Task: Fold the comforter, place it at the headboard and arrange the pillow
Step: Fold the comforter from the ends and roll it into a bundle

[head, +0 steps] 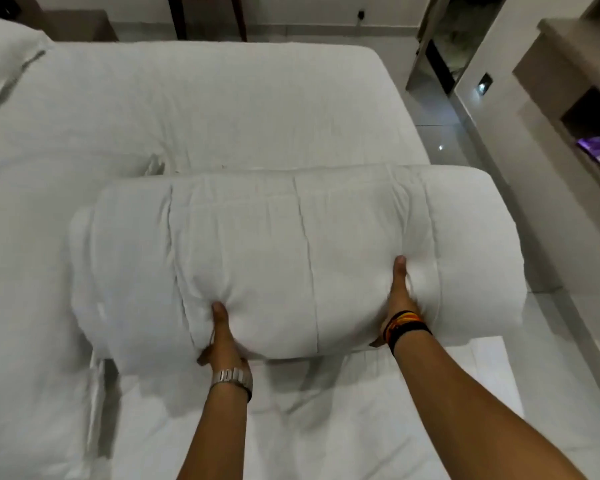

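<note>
A white quilted comforter [291, 251] lies folded into a thick bundle across the near part of the bed [205, 105]. My left hand [222, 337] grips its near edge at the lower left, thumb on top and fingers hidden underneath. My right hand [400, 299] grips the near edge further right the same way. The bundle's right end overhangs the bed's right side. A white pillow [4, 64] rests at the far left corner, partly cut off by the frame.
The white sheet covers the bed beyond and to the left of the bundle. A glossy tiled floor [433, 109] runs along the right side. A built-in shelf unit [575, 109] stands at the right. Dark wooden furniture legs [208, 15] stand beyond the bed's far edge.
</note>
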Motion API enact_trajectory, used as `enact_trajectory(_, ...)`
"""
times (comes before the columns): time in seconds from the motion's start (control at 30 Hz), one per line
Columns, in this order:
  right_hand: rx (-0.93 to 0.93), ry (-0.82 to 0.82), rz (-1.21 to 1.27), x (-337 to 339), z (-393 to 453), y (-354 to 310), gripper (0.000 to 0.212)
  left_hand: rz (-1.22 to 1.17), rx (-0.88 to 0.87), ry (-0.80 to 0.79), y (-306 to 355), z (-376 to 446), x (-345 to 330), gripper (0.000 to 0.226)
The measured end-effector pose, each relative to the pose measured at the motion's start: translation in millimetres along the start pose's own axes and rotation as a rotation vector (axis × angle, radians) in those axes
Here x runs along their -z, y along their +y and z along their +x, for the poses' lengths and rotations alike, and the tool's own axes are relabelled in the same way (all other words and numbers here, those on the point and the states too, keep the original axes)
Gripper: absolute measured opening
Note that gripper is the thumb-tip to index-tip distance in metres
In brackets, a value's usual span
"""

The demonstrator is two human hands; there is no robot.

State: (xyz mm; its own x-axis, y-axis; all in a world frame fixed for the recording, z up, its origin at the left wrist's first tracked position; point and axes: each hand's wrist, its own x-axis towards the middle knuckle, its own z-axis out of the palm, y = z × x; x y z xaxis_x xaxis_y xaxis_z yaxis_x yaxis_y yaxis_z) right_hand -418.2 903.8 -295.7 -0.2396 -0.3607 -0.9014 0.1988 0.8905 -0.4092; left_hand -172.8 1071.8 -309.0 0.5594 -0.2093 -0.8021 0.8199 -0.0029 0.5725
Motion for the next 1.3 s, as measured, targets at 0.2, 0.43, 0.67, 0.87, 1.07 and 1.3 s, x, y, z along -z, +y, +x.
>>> enact_trajectory(0.2,0.016,0.149,-0.093,-37.6,2.5,-20.9,0.185,0.309,-0.196,-0.053,26.6,1.9,-68.9,0.132)
enact_trajectory(0.43,0.998,0.563,-0.718,-51.9,-19.5,-25.0,0.115,1.005,-0.896,0.295,39.4,-3.4,-96.3,0.133)
enact_trajectory(0.67,1.603,0.285,-1.578,-55.7,8.8,-113.0,0.093,1.675,-1.368,0.060,63.2,18.9,-148.6,0.080)
enact_trajectory(0.87,1.421,0.114,-1.713,-78.7,79.7,-107.4,0.095,1.828,-1.197,0.088,25.1,64.6,-146.7,0.083)
enact_trajectory(1.07,1.285,-0.041,-1.793,-90.0,83.2,-118.8,0.100,1.744,-1.197,0.125,10.1,60.7,-132.5,0.078)
enact_trajectory(1.3,1.813,-0.199,-1.406,-130.2,37.3,-231.6,0.111,0.880,-0.529,0.315,-72.5,-35.7,-120.1,0.093)
